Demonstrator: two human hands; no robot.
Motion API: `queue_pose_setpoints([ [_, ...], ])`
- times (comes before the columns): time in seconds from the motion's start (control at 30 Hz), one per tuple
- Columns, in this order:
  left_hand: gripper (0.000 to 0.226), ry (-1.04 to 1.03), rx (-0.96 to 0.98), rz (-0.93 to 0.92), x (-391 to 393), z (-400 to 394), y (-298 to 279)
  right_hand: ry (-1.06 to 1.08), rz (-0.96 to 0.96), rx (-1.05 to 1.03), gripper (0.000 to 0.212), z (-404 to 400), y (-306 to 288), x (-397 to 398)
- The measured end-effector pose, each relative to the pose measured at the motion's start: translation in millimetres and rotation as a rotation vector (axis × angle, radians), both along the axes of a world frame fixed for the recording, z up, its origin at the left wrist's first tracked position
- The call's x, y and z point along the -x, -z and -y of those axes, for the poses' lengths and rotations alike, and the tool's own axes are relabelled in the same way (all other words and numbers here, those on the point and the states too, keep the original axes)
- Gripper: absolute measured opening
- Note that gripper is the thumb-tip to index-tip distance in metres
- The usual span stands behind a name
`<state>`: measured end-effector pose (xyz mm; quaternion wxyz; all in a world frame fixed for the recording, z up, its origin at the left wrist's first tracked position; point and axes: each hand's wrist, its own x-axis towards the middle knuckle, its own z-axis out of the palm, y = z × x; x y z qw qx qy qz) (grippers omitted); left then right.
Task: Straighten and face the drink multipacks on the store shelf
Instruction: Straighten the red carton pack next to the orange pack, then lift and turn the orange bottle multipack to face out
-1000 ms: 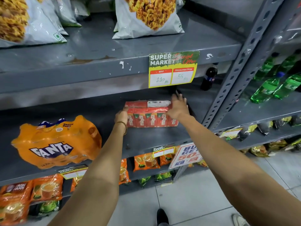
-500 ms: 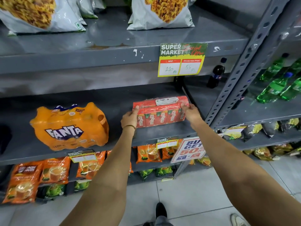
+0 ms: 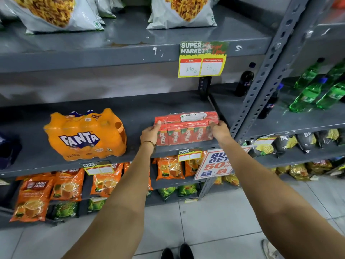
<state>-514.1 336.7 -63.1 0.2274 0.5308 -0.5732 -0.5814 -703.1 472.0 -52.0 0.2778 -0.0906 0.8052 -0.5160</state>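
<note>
**A:** Since a second ago you've drawn the red Maaza multipack (image 3: pixel 186 128) forward from deeper on the middle shelf (image 3: pixel 130 116) to its front edge, right of centre in the frame. Your right hand (image 3: pixel 219 130) has come off the pack's top and gone to its right end.

**B:** And how are your hands set now?

**A:** Your left hand (image 3: pixel 150 133) grips the left end, thumb on the top corner; your right hand's fingers (image 3: pixel 211 122) are clamped over the upper right corner. The pack's printed faces look out at you, its white label on top. I can't tell whether its base rests flat on the shelf.

**B:** What's around it?

**A:** The orange Fanta multipack (image 3: pixel 85 134) sits left of centre on the same shelf, well apart from your left hand, logo facing out. The grey slotted upright (image 3: pixel 261 79) rises just beside your right hand. A yellow price tag (image 3: pixel 202 59) hangs from the shelf above, and a dark bottle (image 3: pixel 244 80) stands behind, upper right. Tea packets (image 3: pixel 67 184) fill the shelf below, a "50% off" sign (image 3: pixel 214 163) beneath your right wrist.
</note>
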Motion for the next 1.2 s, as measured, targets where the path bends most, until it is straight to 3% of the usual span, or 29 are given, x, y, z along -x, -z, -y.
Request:
queue_pose_setpoints([
  [0.77,0.043,0.033,0.008,0.105,-6.4,-20.1,-11.0,0.004,-0.03,-0.011,0.039,-16.5,-7.7,-14.0],
  [0.9,0.065,0.121,0.223,0.305,-11.0,-21.7,-25.4,0.036,-0.346,-0.084,0.048,-5.3,-15.4,-32.7],
  [1.0,0.064,0.123,0.464,0.374,-23.9,-21.1,-44.1,-0.038,-0.633,-0.201,0.06,8.1,-26.2,-59.0],
  [1.2,0.056,0.165,0.902,0.44,-98.5,25.0,-73.1,-0.258,-0.554,-0.001,0.06,64.3,-46.2,-148.2],
])
